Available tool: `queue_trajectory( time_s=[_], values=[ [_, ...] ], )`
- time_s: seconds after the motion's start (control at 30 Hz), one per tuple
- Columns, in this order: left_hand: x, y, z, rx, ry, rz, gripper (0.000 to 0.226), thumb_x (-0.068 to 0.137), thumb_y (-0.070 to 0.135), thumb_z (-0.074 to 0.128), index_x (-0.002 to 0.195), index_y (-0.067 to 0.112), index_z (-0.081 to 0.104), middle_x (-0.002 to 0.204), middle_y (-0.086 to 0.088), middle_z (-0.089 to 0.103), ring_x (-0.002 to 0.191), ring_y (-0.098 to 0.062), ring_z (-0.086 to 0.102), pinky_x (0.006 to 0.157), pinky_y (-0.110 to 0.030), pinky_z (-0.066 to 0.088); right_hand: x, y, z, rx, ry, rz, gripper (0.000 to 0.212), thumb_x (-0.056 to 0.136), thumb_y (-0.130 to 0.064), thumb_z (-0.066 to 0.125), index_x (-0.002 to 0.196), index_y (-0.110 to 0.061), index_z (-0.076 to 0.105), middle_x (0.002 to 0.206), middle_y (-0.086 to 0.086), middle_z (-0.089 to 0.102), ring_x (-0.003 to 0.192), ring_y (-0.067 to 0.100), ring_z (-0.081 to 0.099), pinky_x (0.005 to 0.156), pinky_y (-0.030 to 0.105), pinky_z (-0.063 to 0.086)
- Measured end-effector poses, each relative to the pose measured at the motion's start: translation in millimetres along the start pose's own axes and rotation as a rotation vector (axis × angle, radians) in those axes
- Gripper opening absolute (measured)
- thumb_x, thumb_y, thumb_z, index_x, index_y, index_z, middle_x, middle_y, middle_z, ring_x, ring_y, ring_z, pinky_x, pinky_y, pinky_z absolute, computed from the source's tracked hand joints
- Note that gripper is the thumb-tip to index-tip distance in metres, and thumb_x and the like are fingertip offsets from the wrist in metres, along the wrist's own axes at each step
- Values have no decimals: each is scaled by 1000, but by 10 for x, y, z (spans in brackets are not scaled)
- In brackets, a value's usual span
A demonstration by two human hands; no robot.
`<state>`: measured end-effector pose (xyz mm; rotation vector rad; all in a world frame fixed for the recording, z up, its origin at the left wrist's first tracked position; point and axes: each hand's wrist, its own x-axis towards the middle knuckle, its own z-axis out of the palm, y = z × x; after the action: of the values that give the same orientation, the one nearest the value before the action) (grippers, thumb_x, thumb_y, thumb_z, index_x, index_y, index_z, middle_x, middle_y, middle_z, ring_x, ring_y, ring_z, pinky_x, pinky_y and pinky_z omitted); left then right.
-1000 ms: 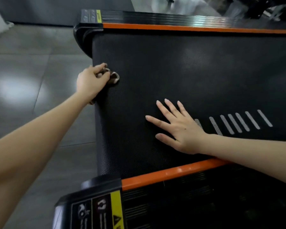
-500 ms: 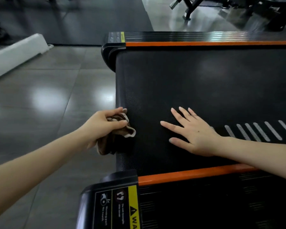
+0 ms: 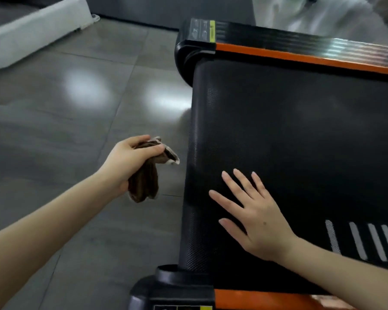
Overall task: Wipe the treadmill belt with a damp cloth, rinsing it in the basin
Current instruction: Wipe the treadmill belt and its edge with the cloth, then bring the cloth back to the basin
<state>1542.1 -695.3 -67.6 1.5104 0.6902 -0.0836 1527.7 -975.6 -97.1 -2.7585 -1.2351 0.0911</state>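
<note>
The person leans over the end of the treadmill, both bare arms reaching out. The left hand (image 3: 130,159) grips a bunched brown cloth (image 3: 149,175), thumb and fingers curled around its upper folds while the rest hangs down below the palm; a pale edge of the fabric pokes out past the thumb. That hand and the cloth are held above the grey tiled floor (image 3: 65,113), just beside the rounded end of the treadmill belt (image 3: 300,135) but not touching it. The right hand (image 3: 253,211) lies flat on the black textured belt near its end, fingers straight and spread, palm down, holding nothing. A row of slanted white stripes (image 3: 356,240) is printed on the belt close to that wrist. Orange side rails run along both long edges of the belt, the far one (image 3: 300,57) backed by a glossy black ribbed strip and the near one (image 3: 267,298) low at the bottom of view. Black plastic end caps (image 3: 188,52) close off the corners. Across the floor at upper left sits a long white low block (image 3: 31,30). I see no basin from here.
</note>
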Motion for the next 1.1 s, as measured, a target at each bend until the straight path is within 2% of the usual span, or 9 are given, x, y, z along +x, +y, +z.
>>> queue_trajectory(
  time_s=[0.27, 0.4, 0.47, 0.57, 0.63, 0.73, 0.93, 1.0, 1.1],
  values=[
    [-335, 170, -190, -133, 118, -114, 40, 81, 19, 73, 119, 11, 63, 101, 0, 70, 83, -8, 67, 80, -21, 51, 35, -90, -194, 25, -65, 59, 48, 96, -50, 37, 134, -26, 52, 144, 10, 43, 137, 31, 36, 110, 55, 28],
    [-727, 502, -589, -115, 18, -211, 47, 81, 27, 72, 124, 15, 58, 107, 2, 68, 93, -9, 66, 89, -24, 49, 477, -641, -855, 248, 57, 289, 59, 88, -58, 43, 125, -15, 60, 97, 3, 73, 88, 19, 69, 106, 50, 35],
    [-942, 682, -850, -110, 13, -241, 49, 80, 31, 72, 125, 17, 56, 106, 4, 67, 97, -9, 65, 95, -27, 48, 767, -1081, -1253, 354, 109, 238, 65, 84, -60, 48, 131, -15, 54, 96, -1, 71, 88, 11, 67, 110, 45, 27],
    [-1318, 1009, -1291, -83, 51, -259, 64, 72, 54, 67, 123, 17, 58, 108, 0, 69, 101, -13, 65, 100, -36, 46, 1119, -1753, -1711, 348, 65, 89, 68, 80, -64, 47, 129, -18, 55, 121, 0, 64, 109, 14, 60, 112, 52, 23],
    [-1558, 1192, -1605, -107, 38, -278, 57, 75, 61, 56, 114, 18, 63, 102, -4, 71, 97, -16, 67, 98, -39, 48, 1280, -2164, -1915, 352, 6, 32, 57, 80, -62, 46, 118, -23, 64, 127, 2, 60, 114, 18, 59, 110, 56, 24],
    [-1890, 1414, -2080, -156, 69, -319, 33, 92, 51, 42, 92, 26, 63, 81, 9, 72, 80, -3, 66, 86, -26, 49, 1471, -2737, -2235, 490, -9, -10, 26, 82, -44, 58, 95, -25, 72, 123, 1, 63, 110, 19, 61, 108, 59, 26],
    [-2641, 1608, -3065, -77, 176, -401, 43, 90, 59, 40, 109, 28, 64, 108, 8, 67, 104, -7, 60, 98, -26, 43, 1785, -3683, -2934, 758, -85, 44, 5, 87, -14, 64, 89, -16, 68, 110, -7, 68, 103, 8, 60, 114, 43, 23],
    [-2920, 1652, -3334, -39, 229, -411, 37, 90, 59, 40, 101, 32, 64, 110, 7, 67, 105, -9, 59, 100, -28, 43, 1845, -3940, -3099, 844, -140, 26, 6, 89, -12, 62, 91, -16, 65, 107, -11, 68, 99, 7, 61, 107, 40, 36],
    [-3355, 1724, -3573, -74, 230, -389, 23, 93, 49, 44, 103, 38, 61, 108, 8, 66, 99, -8, 58, 83, -18, 44, 1874, -4326, -3306, 974, -230, 1, 4, 89, -19, 55, 90, -20, 59, 91, -15, 66, 88, 7, 62, 84, 41, 50]
  ],
)
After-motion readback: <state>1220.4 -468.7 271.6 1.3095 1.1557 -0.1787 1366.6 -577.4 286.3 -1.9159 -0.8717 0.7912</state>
